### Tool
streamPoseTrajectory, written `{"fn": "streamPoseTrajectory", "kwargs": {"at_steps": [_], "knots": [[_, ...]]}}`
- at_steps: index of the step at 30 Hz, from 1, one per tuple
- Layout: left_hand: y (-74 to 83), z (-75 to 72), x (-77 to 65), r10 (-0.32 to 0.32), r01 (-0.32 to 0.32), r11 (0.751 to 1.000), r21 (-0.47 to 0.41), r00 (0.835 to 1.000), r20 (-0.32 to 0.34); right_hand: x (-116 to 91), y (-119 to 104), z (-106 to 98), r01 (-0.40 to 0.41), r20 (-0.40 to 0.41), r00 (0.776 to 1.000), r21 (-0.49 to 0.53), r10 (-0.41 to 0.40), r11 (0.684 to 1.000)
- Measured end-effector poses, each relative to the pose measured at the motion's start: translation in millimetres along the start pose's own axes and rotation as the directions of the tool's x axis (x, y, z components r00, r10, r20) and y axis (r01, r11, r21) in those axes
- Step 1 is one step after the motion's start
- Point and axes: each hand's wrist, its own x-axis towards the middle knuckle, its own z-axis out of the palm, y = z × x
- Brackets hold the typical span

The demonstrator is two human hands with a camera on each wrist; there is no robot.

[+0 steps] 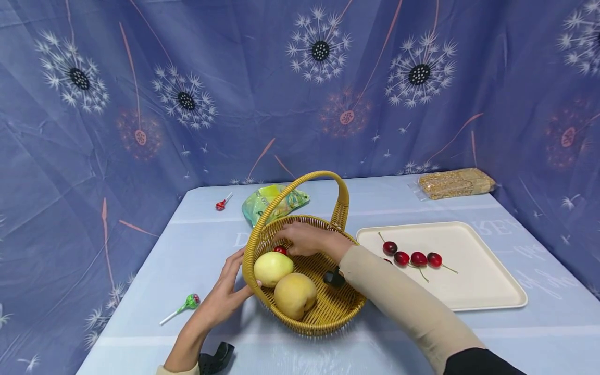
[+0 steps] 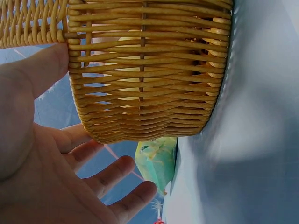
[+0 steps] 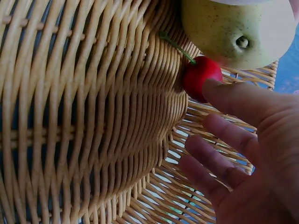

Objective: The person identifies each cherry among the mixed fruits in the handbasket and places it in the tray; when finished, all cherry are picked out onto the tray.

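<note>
Inside the yellow wicker basket, my right hand reaches down beside the wall and pinches a red cherry with a green stem. The thumb lies on the cherry in the right wrist view; the index finger is hidden, the others loosely bent. A pale green pear is right beside the cherry, with a yellow peach-like fruit nearer me. My left hand rests against the basket's left side. Its thumb and first fingers touch the rim, while the other fingers spread free.
Several cherries lie on a cream tray right of the basket. Behind it sits a green snack bag. A red lollipop lies back left, a green lollipop near my left hand. A packaged grain bar is far right.
</note>
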Motion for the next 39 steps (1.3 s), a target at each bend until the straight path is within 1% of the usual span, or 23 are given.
{"fn": "streamPoseTrajectory", "kwargs": {"at_steps": [8,11,16,19,28,35,39], "knots": [[-0.1,-0.1,0.4,-0.011,0.012,1.000,-0.014,1.000,0.008,2.1,-0.6,2.9,0.073,0.067,0.995,-0.046,-0.070,0.996],[0.1,-0.2,0.3,-0.017,0.017,1.000,-0.019,1.000,0.008,2.4,-1.0,3.8,0.069,0.079,0.995,-0.052,-0.064,0.996],[-0.2,0.1,0.4,-0.008,0.008,1.000,-0.004,1.000,0.001,1.4,-1.1,4.5,0.041,0.086,0.996,-0.065,-0.036,0.997],[-0.5,0.1,0.0,-0.014,0.014,1.000,-0.010,1.000,0.002,0.1,-0.6,3.9,0.039,0.077,0.996,-0.066,-0.034,0.997],[0.0,1.2,-1.7,-0.030,0.030,0.999,-0.040,1.000,0.007,-11.3,2.5,-9.4,-0.001,0.038,0.999,0.009,0.000,1.000],[0.3,0.3,-1.6,-0.014,0.014,1.000,-0.021,1.000,-0.007,-25.2,-2.4,-25.7,0.049,-0.025,0.999,0.063,-0.047,0.997],[1.9,0.2,-1.5,-0.016,0.016,1.000,-0.022,1.000,-0.008,-39.0,-5.3,-34.3,0.046,-0.064,0.997,0.085,-0.041,0.995]]}}
